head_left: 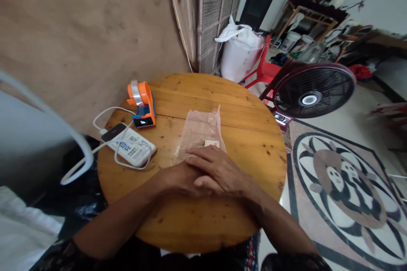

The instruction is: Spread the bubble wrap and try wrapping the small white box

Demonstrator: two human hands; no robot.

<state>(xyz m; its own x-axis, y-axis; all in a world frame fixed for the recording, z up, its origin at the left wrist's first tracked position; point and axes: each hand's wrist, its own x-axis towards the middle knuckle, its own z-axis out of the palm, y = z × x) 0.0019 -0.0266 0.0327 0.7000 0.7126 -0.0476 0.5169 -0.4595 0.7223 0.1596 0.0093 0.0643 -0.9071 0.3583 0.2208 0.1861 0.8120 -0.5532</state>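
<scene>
My right hand (221, 169) lies on top of my left hand (181, 178) near the front of a round wooden table (254, 123). The right fingers are stretched out and flat across the left hand, thumb apart. Most of my left hand's fingers are hidden underneath. Just beyond the hands is a thin pinkish, see-through bag or sheet (202, 125), lying flat. A small cream-coloured piece with red marks (212, 143) shows on it beside my right fingers; its kind is unclear.
An orange and blue tape dispenser (143, 101) and a white power bank with cables (135, 150) occupy the table's left side. Beyond the right edge stands a fan (313, 89). A red plastic chair (265, 70) and a white sack (241, 51) are behind; a wooden panel (95, 29) borders the left.
</scene>
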